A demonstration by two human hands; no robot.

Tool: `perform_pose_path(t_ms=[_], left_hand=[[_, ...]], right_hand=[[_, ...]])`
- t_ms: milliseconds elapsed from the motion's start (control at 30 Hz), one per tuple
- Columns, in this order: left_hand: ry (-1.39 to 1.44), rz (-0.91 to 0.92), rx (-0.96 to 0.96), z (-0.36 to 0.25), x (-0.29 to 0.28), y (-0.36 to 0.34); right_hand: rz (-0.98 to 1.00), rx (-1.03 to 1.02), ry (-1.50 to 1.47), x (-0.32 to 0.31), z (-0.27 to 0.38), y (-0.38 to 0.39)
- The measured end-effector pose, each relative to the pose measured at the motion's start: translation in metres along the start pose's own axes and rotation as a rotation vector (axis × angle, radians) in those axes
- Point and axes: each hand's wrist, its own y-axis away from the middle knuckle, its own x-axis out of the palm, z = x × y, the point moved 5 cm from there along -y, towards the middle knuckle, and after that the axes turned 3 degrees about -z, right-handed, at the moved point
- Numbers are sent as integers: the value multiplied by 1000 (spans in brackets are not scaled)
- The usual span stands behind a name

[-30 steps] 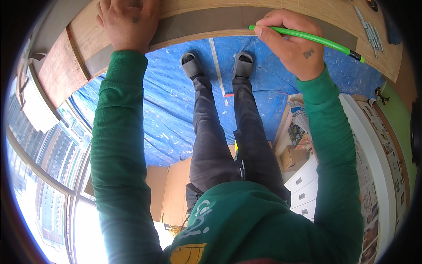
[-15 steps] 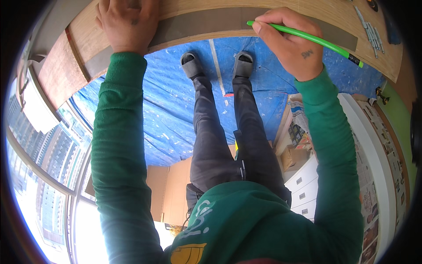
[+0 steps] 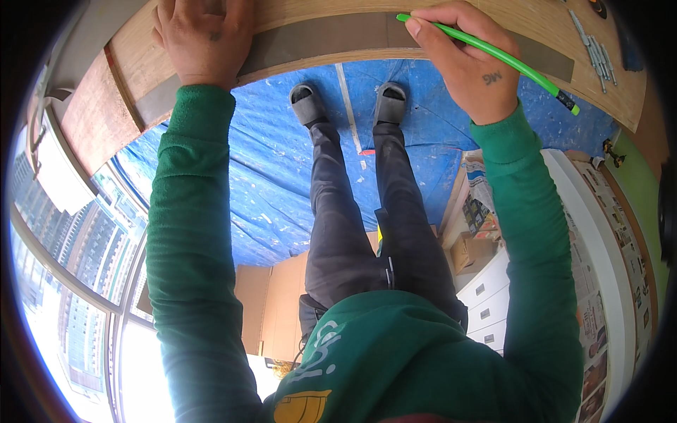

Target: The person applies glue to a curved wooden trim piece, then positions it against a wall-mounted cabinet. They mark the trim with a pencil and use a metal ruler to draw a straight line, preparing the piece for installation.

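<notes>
A long dark grey-brown strip (image 3: 317, 40) lies along the near edge of a wood-grain board (image 3: 352, 10). My left hand (image 3: 208, 46) rests on the strip and board at the left, palm down with fingers apart. Its fingertips run out at the top of the picture. Toward the right, my right hand (image 3: 472, 67) pinches a bright green pencil (image 3: 525, 68) between thumb and fingers. The pencil's point is over the strip, beside a faint line crossing it; whether it touches is unclear. Its dark-banded end points down to the right.
Several metal bolts or rods (image 3: 598, 60) lie at the board's right end. A reddish-brown panel (image 3: 95, 120) adjoins the left side. Blue sheeting (image 3: 261, 176) covers the floor under my slippered feet. White drawers (image 3: 486, 303) and a cardboard box (image 3: 471, 254) stand lower right; windows (image 3: 77, 261) are left.
My right hand and the pencil have moved slightly upward, away from the strip's near edge. A faint line shows more of its length on the strip. My left hand stays in place.
</notes>
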Motion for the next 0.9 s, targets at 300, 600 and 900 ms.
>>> perform_pose_path(t_ms=[300, 600, 900], left_hand=[[-15, 19, -31, 2, 2, -1], [-90, -31, -17, 18, 6, 4], [-61, 12, -102, 4, 0, 2]], right_hand=[[226, 51, -77, -6, -13, 8], [33, 350, -445, -22, -13, -1], [110, -269, 201, -13, 31, -57]])
